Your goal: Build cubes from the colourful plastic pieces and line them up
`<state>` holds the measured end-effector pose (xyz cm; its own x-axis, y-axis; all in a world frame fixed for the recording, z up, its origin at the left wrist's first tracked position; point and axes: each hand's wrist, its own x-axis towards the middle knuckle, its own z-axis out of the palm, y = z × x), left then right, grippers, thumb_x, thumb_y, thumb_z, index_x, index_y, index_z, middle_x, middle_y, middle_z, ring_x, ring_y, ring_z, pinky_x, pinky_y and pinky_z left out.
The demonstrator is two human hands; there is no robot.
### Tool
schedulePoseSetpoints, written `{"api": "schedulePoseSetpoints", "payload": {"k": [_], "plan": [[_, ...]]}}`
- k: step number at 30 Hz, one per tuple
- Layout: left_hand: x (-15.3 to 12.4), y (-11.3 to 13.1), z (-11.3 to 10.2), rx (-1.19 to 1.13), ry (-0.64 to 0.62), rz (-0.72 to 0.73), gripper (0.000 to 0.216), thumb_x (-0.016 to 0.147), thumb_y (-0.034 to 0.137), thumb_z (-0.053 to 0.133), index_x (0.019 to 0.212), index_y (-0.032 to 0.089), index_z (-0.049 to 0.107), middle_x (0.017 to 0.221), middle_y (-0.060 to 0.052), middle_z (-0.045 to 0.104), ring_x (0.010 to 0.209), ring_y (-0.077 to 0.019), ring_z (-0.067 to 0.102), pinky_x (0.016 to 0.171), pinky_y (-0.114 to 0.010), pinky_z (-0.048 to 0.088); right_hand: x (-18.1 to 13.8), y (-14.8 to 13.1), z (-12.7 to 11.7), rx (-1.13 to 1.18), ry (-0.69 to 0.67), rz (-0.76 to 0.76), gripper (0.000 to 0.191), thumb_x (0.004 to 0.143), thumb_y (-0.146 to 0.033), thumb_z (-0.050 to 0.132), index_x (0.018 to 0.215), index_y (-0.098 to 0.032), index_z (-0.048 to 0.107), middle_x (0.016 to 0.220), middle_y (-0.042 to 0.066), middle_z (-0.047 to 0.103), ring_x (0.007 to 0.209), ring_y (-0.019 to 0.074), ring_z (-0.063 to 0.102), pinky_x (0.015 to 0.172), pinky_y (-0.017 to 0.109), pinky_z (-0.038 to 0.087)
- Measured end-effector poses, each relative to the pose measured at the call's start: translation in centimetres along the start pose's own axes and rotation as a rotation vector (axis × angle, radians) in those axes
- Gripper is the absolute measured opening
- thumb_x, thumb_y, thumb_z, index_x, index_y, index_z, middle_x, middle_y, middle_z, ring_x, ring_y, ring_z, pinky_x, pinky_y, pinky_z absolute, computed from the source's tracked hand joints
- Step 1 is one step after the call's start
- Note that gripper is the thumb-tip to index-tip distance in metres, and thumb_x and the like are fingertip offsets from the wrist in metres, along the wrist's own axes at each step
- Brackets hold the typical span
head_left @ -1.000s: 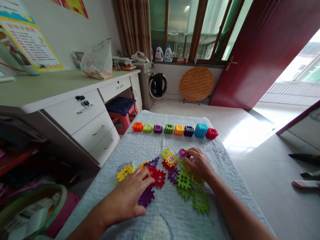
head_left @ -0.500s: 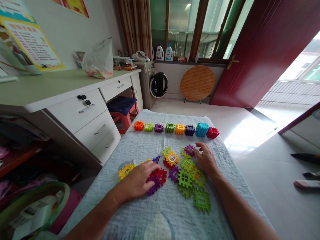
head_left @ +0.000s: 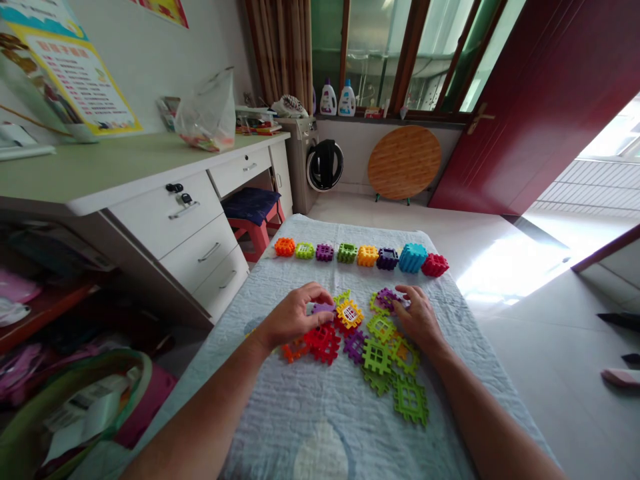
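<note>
A pile of flat plastic waffle tiles lies on a pale blue quilted cloth (head_left: 350, 433). My left hand (head_left: 293, 317) is curled over the pile's left side and pinches a purple tile (head_left: 323, 308). A red tile (head_left: 324, 341) and an orange tile (head_left: 295, 350) lie just below it. My right hand (head_left: 419, 319) rests on the right side, its fingertips on a purple tile (head_left: 386, 297). Green tiles (head_left: 411, 400) spread toward me, and a yellow tile (head_left: 349, 313) sits between the hands. Beyond, a row of assembled cubes (head_left: 367, 256) runs across the cloth.
A white desk with drawers (head_left: 190, 220) stands at the left, a plastic bag (head_left: 206, 117) on top and a red stool (head_left: 253, 213) beneath. A round wooden tabletop (head_left: 404, 163) leans on the far wall. A dark red door (head_left: 530, 100) stands open at the right.
My left hand has moved forward from the near left of the pile and picked up a purple tile. My right hand shifted slightly onto the far purple tile.
</note>
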<state>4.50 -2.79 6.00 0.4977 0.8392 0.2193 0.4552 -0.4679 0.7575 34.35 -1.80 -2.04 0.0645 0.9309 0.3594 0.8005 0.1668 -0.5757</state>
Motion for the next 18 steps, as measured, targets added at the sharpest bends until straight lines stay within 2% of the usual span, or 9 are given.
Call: {"api": "schedulePoseSetpoints", "payload": {"k": [3, 6, 10, 12, 14, 16, 18], "plan": [[-0.3, -1.4, -0.7, -0.099, 0.18, -0.112, 0.014, 0.084, 0.028, 0.053, 0.091, 0.019, 0.062, 0.088, -0.002, 0.064, 0.083, -0.0153, 0.06, 0.079, -0.029, 0.048, 0.1, -0.9, -0.7, -0.003, 0.03, -0.048, 0.026, 0.08, -0.034, 0.051, 0.1, -0.019, 0.059, 0.1, 0.008, 0.057, 0.093, 0.0228, 0.055, 0.084, 0.039, 0.043], [-0.5, -2.9, -0.8, -0.103, 0.25, -0.151, 0.015, 0.084, 0.027, 0.052, 0.092, 0.019, 0.061, 0.089, -0.002, 0.063, 0.081, -0.015, 0.06, 0.077, -0.028, 0.048, -0.5, -3.8, -1.8, -0.017, -0.001, -0.188, 0.017, 0.082, -0.032, 0.052, 0.093, -0.02, 0.059, 0.094, 0.007, 0.058, 0.09, 0.0215, 0.053, 0.086, 0.038, 0.04], [-0.6, -3.9, 0.1, 0.006, 0.23, -0.102, 0.013, 0.079, 0.023, 0.056, 0.09, 0.02, 0.062, 0.09, -0.002, 0.061, 0.084, -0.0159, 0.058, 0.081, -0.029, 0.047, -2.5, -8.5, -2.4, -0.073, -0.38, -0.411, 0.016, 0.079, -0.037, 0.058, 0.084, -0.021, 0.058, 0.085, 0.004, 0.057, 0.085, 0.0202, 0.05, 0.081, 0.035, 0.039], [-0.7, -4.1, 0.6, 0.081, 0.224, -0.083, 0.012, 0.077, 0.021, 0.058, 0.088, 0.02, 0.063, 0.09, -0.002, 0.06, 0.086, -0.0166, 0.058, 0.083, -0.03, 0.047, -3.6, -9.9, -2.1, -0.186, -0.469, -0.407, 0.032, 0.07, -0.047, 0.065, 0.088, -0.021, 0.058, 0.088, 0.006, 0.056, 0.088, 0.0232, 0.048, 0.082, 0.038, 0.037], [-0.6, -4.2, 0.9, 0.142, 0.232, -0.082, 0.011, 0.076, 0.019, 0.058, 0.086, 0.02, 0.063, 0.089, -0.003, 0.06, 0.086, -0.0172, 0.058, 0.084, -0.031, 0.046, -4.3, -10.3, -1.6, -0.278, -0.481, -0.363, 0.045, 0.063, -0.052, 0.069, 0.092, -0.02, 0.057, 0.093, 0.008, 0.055, 0.092, 0.026, 0.046, 0.084, 0.04, 0.035], [-0.6, -4.5, 1.0, 0.176, 0.238, -0.088, 0.011, 0.076, 0.018, 0.057, 0.085, 0.019, 0.063, 0.089, -0.003, 0.06, 0.086, -0.0173, 0.058, 0.084, -0.031, 0.047, -4.4, -10.0, -1.3, -0.316, -0.476, -0.329, 0.044, 0.063, -0.051, 0.069, 0.092, -0.019, 0.056, 0.095, 0.009, 0.054, 0.094, 0.0269, 0.045, 0.085, 0.04, 0.035], [-0.6, -4.8, 1.1, 0.186, 0.245, -0.092, 0.012, 0.076, 0.017, 0.056, 0.085, 0.019, 0.063, 0.088, -0.003, 0.06, 0.084, -0.0169, 0.058, 0.082, -0.031, 0.047, -4.3, -9.6, -1.2, -0.305, -0.481, -0.317, 0.036, 0.065, -0.043, 0.067, 0.088, -0.019, 0.055, 0.093, 0.008, 0.053, 0.093, 0.0261, 0.045, 0.085, 0.04, 0.035]]}}
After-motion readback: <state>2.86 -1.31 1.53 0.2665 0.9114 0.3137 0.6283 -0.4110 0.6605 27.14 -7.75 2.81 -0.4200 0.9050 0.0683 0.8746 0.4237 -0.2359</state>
